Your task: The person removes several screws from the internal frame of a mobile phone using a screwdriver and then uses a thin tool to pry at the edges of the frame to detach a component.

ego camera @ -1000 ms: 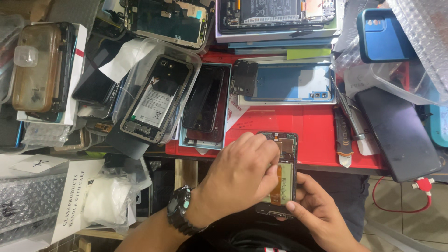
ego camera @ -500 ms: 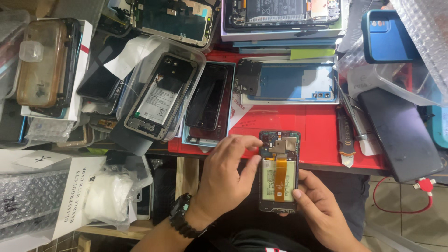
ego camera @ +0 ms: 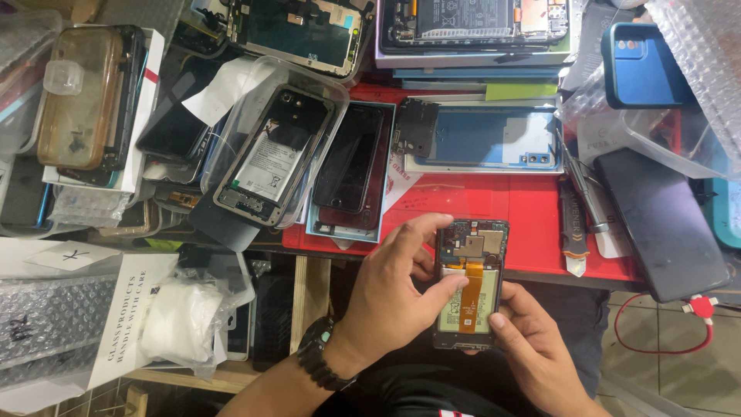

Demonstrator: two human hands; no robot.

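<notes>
An opened phone [ego camera: 470,284] with its back off shows a circuit board, an orange ribbon cable and a battery. My right hand [ego camera: 529,340] grips it from below, thumb on the lower right edge. My left hand [ego camera: 397,297], with a black watch on the wrist, holds its left side, thumb against the battery and fingers curled over the top left corner. The phone hangs just over the front edge of the red work mat [ego camera: 494,208].
On the mat lie a blue back cover [ego camera: 494,139], a dark screen panel [ego camera: 351,166] and a utility knife [ego camera: 573,232]. An open phone in a clear tray [ego camera: 274,154], a blue case [ego camera: 644,66], a dark phone [ego camera: 668,224], bubble wrap and boxes crowd around.
My left hand has slid off the phone's face to its left side, uncovering the board and battery. The phone has shifted slightly lower.
</notes>
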